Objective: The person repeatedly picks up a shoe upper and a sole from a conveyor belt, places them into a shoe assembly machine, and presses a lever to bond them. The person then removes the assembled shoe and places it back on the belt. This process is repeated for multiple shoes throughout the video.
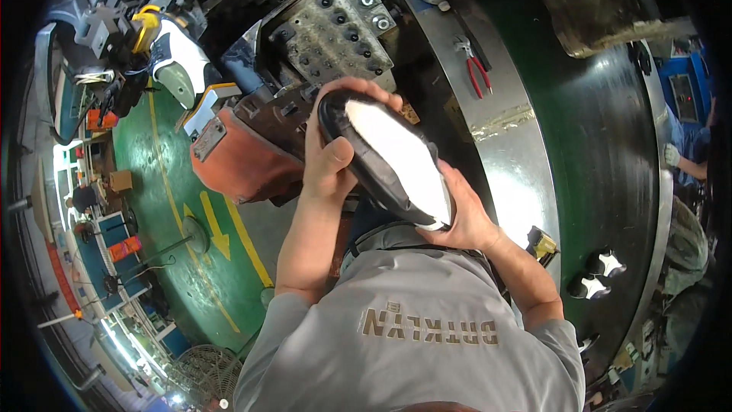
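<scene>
Between my two hands is a black shoe upper (370, 166), its white underside (400, 149) turned up toward me and its length running diagonally. My left hand (326, 154) wraps its upper-left end, with the thumb on the black edge and fingers over the far side. At the other end, by my belly, my right hand (467, 210) grips the lower-right edge. Whether a last fills the upper is hidden. Just beyond my hands stands a machine with a metal block (332, 38) full of holes. Another shoe (177, 65), white and grey-green, sits in the machine at far left.
Red-handled pliers (474, 69) lie on the metal ledge (512, 154) to my right. Past it runs a dark conveyor belt (593, 206) carrying black-and-white shoes (592, 288). An orange machine cover (242, 159) stands left of my arm. Another person's gloved hand (672, 156) shows at far right.
</scene>
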